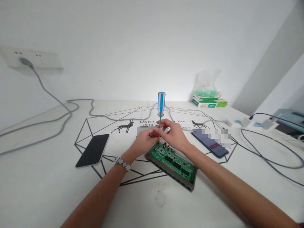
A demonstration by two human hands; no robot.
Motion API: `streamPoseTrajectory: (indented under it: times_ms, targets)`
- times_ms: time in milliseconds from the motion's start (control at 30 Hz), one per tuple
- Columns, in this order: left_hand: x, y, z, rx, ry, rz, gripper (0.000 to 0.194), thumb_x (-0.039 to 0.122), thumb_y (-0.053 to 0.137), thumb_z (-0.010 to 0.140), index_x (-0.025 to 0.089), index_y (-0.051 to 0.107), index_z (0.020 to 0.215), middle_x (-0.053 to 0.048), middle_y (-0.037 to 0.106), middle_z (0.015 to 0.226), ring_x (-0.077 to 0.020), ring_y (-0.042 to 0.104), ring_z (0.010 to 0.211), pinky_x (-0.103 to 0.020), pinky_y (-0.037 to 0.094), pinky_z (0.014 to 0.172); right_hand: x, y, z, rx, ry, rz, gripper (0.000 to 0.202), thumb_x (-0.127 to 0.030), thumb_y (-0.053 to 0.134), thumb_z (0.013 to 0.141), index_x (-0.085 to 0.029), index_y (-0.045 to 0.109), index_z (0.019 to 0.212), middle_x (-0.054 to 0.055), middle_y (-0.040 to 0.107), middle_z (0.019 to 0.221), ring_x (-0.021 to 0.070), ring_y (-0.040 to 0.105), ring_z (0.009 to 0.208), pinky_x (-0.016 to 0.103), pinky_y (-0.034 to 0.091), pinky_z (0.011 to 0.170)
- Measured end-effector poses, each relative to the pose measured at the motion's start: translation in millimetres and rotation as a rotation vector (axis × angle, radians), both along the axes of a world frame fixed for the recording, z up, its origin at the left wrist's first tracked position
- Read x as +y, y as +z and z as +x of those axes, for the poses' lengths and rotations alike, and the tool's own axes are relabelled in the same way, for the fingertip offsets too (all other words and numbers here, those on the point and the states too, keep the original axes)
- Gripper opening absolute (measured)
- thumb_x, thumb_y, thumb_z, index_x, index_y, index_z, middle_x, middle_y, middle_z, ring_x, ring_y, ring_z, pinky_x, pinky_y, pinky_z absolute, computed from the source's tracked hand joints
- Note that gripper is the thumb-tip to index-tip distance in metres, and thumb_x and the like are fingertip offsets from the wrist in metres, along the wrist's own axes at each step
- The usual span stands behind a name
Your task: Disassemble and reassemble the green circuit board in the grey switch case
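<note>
A screwdriver [161, 103] with a clear and blue handle stands upright above the near middle of the table. My right hand [174, 134] is closed, thumb and fingers pinching its metal shaft below the handle. Close against it, my left hand [147, 139] is also closed, fingertips pressed together beside the lower shaft; what they pinch is hidden. Under both hands lies a green circuit board [172, 160] in an open metal case [173, 175] with a row of ports along its near side. The screwdriver's tip is hidden by the fingers.
A black-screened phone [93, 150] lies on the left, another phone [210, 142] on the right. Grey cable [68, 115] runs from the wall socket [35, 58]. Small boxes [205, 100] with a plastic bag stand at the back; a power strip [251, 123] and black cable [261, 155] lie right.
</note>
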State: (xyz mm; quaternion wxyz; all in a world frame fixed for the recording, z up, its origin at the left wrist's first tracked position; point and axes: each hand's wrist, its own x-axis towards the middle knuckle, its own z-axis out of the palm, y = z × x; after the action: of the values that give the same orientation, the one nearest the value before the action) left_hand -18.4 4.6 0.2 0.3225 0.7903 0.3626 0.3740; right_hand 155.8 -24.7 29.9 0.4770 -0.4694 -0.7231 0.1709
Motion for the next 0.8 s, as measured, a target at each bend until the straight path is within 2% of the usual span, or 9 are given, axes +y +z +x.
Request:
streamPoseTrajectory:
  times_ms: [67,167,400,633,800]
  targets:
    - [-1.4,0.0,1.2,0.005,0.03,-0.007,0.016,0.026,0.066,0.085,0.013,0.07,0.094,-0.006,0.074,0.091,-0.0193,0.067,0.085,-0.03,0.051,0.076,1.9,-2.1,1.6,0.005,-0.03,-0.005,0.013,-0.029,0.07,0.08,-0.02,0.069,0.09,0.001,0.073,0.081,0.0177,0.066,0.075,0.028,0.049,0.068]
    - [-2.2,2.7,-2.0,0.04,0.034,-0.013,0.018,0.03,0.068,0.084,0.014,0.07,0.092,-0.005,0.073,0.087,-0.0184,0.067,0.081,-0.029,0.051,0.074,4.2,-4.5,4.0,0.024,-0.012,-0.02,0.01,-0.027,0.069,0.081,-0.019,0.066,0.076,0.001,0.071,0.073,0.0161,0.065,0.07,0.028,0.048,0.07]
    - [-4.4,19.4,-20.7,0.258,0.034,0.036,0.021,0.038,0.065,0.086,0.017,0.07,0.084,-0.003,0.072,0.08,-0.0172,0.065,0.076,-0.029,0.05,0.071,-0.1,-9.4,3.7,-0.056,0.02,-0.063,0.015,-0.028,0.07,0.083,-0.018,0.067,0.071,0.0,0.071,0.069,0.0146,0.063,0.064,0.026,0.043,0.063]
    - [-7.3,21.4,-26.2,0.367,0.048,0.093,0.022,0.038,0.061,0.088,0.018,0.071,0.085,-0.003,0.073,0.08,-0.0177,0.066,0.076,-0.03,0.049,0.071,-3.5,-6.7,4.9,-0.055,0.067,-0.041,0.015,-0.024,0.063,0.088,-0.019,0.066,0.075,0.0,0.069,0.068,0.0138,0.061,0.062,0.026,0.043,0.062]
    - [-20.4,23.6,-30.6,0.332,0.052,0.069,0.018,0.034,0.062,0.086,0.018,0.071,0.085,-0.003,0.073,0.08,-0.0166,0.067,0.075,-0.028,0.048,0.07,-7.0,-7.8,11.9,0.168,0.101,-0.089,0.013,-0.032,0.061,0.091,-0.019,0.065,0.09,0.002,0.071,0.074,0.0165,0.066,0.064,0.03,0.051,0.066]
